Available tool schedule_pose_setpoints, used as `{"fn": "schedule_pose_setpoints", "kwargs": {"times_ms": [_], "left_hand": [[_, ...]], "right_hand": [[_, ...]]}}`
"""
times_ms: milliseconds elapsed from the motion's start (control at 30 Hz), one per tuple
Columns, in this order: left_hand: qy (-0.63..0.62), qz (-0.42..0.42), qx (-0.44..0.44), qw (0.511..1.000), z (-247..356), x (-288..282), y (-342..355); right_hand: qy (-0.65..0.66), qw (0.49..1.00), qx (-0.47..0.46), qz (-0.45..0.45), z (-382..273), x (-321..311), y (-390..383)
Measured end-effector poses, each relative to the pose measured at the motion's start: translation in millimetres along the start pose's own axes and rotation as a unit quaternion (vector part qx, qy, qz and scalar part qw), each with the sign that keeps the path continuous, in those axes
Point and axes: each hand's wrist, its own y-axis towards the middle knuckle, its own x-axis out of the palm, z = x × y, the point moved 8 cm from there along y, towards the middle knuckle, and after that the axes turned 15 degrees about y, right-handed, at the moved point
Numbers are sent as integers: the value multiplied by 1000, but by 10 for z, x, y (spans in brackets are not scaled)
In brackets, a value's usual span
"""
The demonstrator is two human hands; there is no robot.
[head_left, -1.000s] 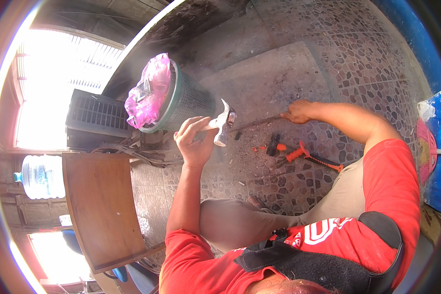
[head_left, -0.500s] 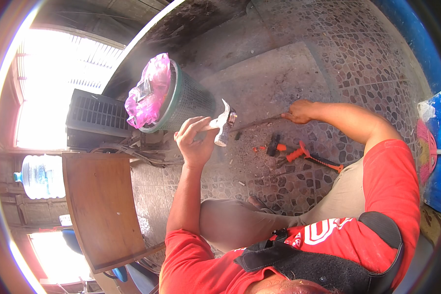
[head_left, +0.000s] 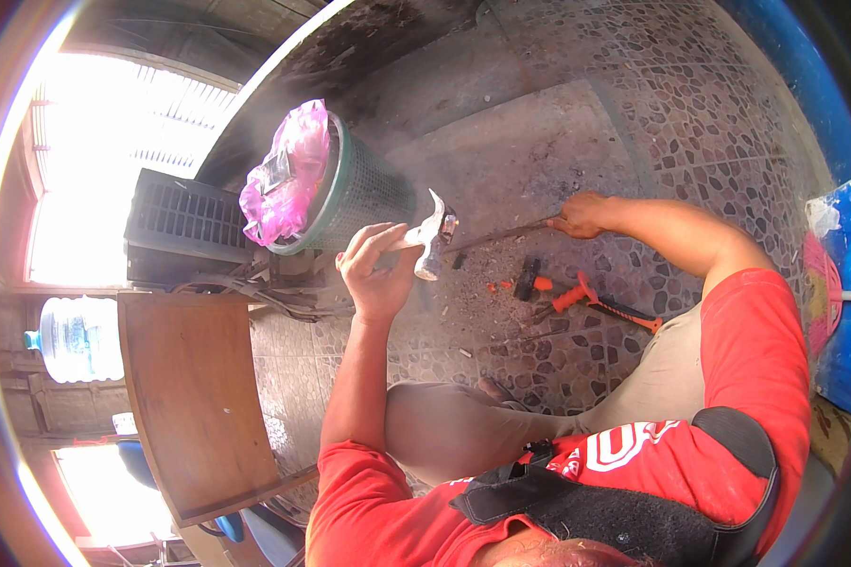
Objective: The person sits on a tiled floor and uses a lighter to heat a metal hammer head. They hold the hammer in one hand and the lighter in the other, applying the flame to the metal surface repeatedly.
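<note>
In my left hand (head_left: 376, 274) I grip a claw hammer (head_left: 435, 236) by its pale handle. Its metal head is raised above the floor, beside a green basket. My right hand (head_left: 581, 215) reaches down to the edge of a concrete slab (head_left: 511, 142), fingers stretched toward a thin dark line along that edge. Whether it touches anything loose there is unclear. Just below it on the floor lie a black-headed hammer (head_left: 528, 281) with orange on its handle and an orange-and-black tool with a hand guard (head_left: 572, 298). Broken chips (head_left: 487, 293) and dust surround them.
The green mesh basket (head_left: 369, 194) holds a pink plastic bag (head_left: 298, 170). Left of it stand a dark grey slatted unit (head_left: 184, 222), a wooden table (head_left: 194, 406) and a water jug (head_left: 80, 340). A pink broom (head_left: 823, 293) leans at the right by a blue surface.
My right hand has shifted slightly to the right, with its fingers a little more bent. The left hand and its hammer stay nearly still.
</note>
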Motion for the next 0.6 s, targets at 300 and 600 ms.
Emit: {"fn": "schedule_pose_setpoints", "kwargs": {"times_ms": [300, 600], "left_hand": [[-6, 3, 3, 1000, -13, 11, 7], [-2, 2, 3, 1000, -14, -3, -1]], "right_hand": [[-4, 1000, -6, 9, 60, 24, 29], [-13, 999, 18, -25, 0, -4, -23]]}}
